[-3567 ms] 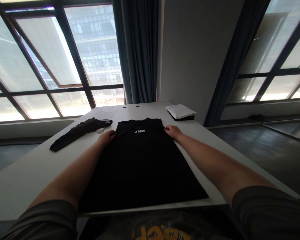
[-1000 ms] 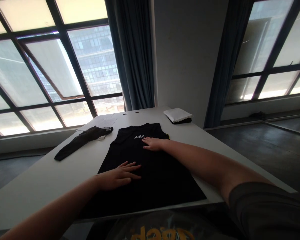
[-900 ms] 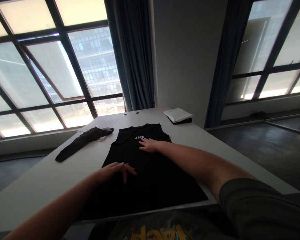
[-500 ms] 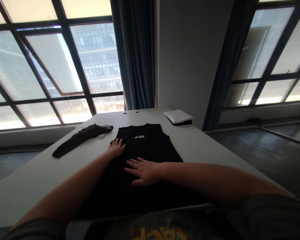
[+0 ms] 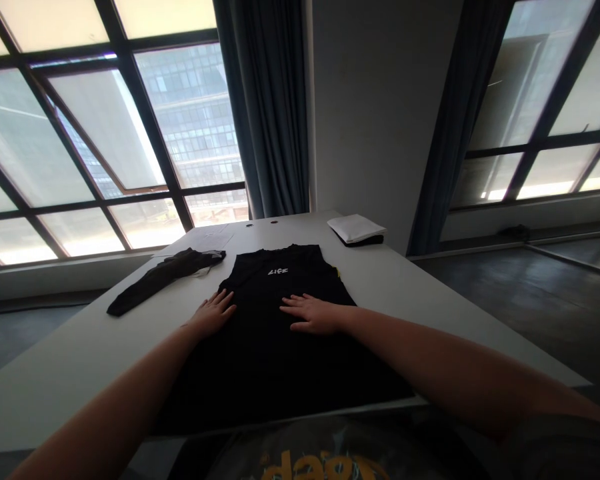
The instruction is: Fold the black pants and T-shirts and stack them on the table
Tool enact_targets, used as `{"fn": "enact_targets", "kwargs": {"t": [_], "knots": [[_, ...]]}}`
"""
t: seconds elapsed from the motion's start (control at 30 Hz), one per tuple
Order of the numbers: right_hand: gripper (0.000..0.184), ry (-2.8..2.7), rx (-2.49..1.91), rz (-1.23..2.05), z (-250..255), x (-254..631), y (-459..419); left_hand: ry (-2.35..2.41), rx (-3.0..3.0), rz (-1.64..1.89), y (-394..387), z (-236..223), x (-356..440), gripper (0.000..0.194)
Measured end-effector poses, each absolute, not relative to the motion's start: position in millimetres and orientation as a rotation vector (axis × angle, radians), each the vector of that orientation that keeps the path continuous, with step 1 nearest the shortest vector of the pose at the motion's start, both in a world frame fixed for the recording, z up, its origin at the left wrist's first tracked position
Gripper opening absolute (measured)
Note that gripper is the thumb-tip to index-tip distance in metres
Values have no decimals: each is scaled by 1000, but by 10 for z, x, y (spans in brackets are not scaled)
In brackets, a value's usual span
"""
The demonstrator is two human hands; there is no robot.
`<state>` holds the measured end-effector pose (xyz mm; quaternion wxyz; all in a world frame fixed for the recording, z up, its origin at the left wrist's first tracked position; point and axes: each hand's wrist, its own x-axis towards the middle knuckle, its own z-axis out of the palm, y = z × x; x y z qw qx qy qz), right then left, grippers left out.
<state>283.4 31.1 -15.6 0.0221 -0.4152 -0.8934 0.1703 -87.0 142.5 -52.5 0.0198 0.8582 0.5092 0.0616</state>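
The black shirt lies flat in front of me on the white table, filling the lower centre of the frame and reaching up to its middle. My 2 hands are palm down, fingers spread wide, gripping nothing. My left hand lies across the shirt's left edge, left of centre; my right hand seems to rest on the cloth, just right of centre.

I judge the shirt light, soft and limp, hard to damage, likely to ruck or slide if I push unevenly. I'd take hold at the 2 shoulder corners near the middle of the frame, or at the 2 hem corners lower down, so it hangs evenly.

Its long axis runs away from me, bottom to centre of the frame. The neck end points up the frame, with the white print just below it; the hem lies at the bottom, along the table's near edge. A small yellow patch shows at its upper right side; I can't tell what it is.
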Motion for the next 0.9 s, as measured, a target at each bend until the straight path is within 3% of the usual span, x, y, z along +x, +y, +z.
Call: {"fn": "enact_targets", "kwargs": {"t": [0.27,0.53,0.73,0.9], "knots": [[79,-2723,-1363,563,-104,3035,402,1648,2409,195,1497,-395,-1122,90],[45,-2438,-1454,327,20,3582,573,1485,2295,462,1375,-228,-1138,88],[39,-2323,-1589,307,-59,3760,655,1393,2066,732,1320,-162,-1061,77],[39,-2372,-1581,297,-113,3663,659,1323,1690,880,1300,-144,-1070,81]]}}
